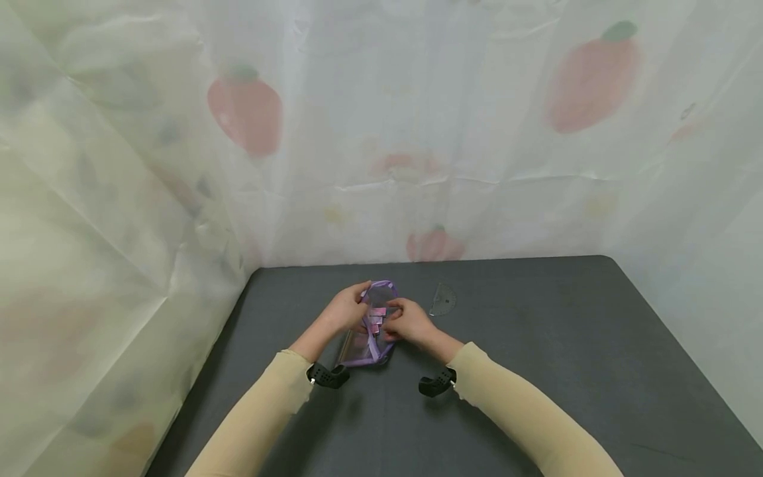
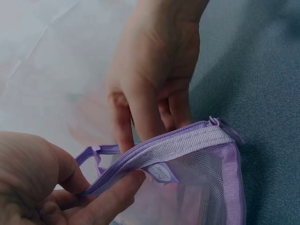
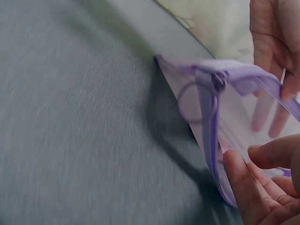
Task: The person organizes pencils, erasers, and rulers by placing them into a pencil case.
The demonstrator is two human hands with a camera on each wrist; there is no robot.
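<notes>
Both sleeves entered from the near edge; left hand (image 1: pixel 346 308) and right hand (image 1: pixel 408 321) each pinched the zipper edge of a purple mesh pouch (image 1: pixel 371 328), fingers curled on it. Pouch was translucent, lilac zip tape, pink items inside, lying on the dark table (image 1: pixel 536 371) near its far left corner. Open mat spread right and near. Clear protractor (image 1: pixel 442 299) lay just right of the hands, apart from the pouch.

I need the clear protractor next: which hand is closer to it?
Right. The right hand pinches the purple mesh pouch, with the protractor lying apart just beyond it on the mat. The left hand grips the pouch's far side.
</notes>
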